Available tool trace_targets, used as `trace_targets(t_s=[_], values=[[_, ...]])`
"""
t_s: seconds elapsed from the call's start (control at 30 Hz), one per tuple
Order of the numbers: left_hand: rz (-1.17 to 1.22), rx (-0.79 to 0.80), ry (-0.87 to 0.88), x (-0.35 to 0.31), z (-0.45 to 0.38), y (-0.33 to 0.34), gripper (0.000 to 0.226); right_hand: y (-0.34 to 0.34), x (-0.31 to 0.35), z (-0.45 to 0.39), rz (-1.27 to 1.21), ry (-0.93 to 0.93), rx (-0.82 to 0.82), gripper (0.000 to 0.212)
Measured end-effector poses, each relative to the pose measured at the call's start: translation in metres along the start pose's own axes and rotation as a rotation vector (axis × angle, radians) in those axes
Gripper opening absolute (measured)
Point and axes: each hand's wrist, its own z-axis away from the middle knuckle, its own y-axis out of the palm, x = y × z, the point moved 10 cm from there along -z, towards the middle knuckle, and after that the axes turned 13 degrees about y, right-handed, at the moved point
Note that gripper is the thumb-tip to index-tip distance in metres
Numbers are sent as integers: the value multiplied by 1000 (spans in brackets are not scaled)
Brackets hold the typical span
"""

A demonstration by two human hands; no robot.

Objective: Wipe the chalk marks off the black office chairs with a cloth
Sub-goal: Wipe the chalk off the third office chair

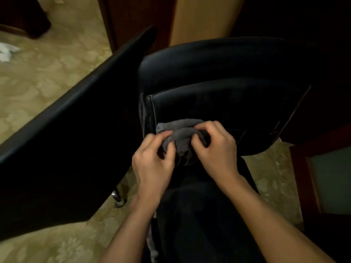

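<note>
cloth (182,135): we see soft matt grey fabric, bunched | chair (218,73): we see black leather-like upholstery, smooth, faint sheen, pale stitching along a seam | second chair (62,141): we see black, smooth, slightly glossy surface | floor (43,73): we see patterned beige covering, dull sheen | cabinet (201,18): we see smooth light wood panel

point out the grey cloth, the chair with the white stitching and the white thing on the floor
grey cloth (182,138): head view, on the bunched middle fold.
stitched black chair (228,103): head view, on its padded panel.
white thing on the floor (6,51): head view, on its crumpled middle; too blurred to identify.
</note>
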Motion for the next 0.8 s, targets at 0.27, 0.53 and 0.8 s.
trace_targets(t_s=[0.27, 0.53, 0.8], values=[[-179, -79, 14, -21, 28, -82, 31, 8, 57, 42, -126, -37, 122, 17], [-23, -120, -223, 42, 4, -88, 29, 39, 78, 45, -112, 3, 111, 19], [131, -32, -281, 60, -31, -70, 24, 34, 77, 44, -191, 122, -54, 21]])
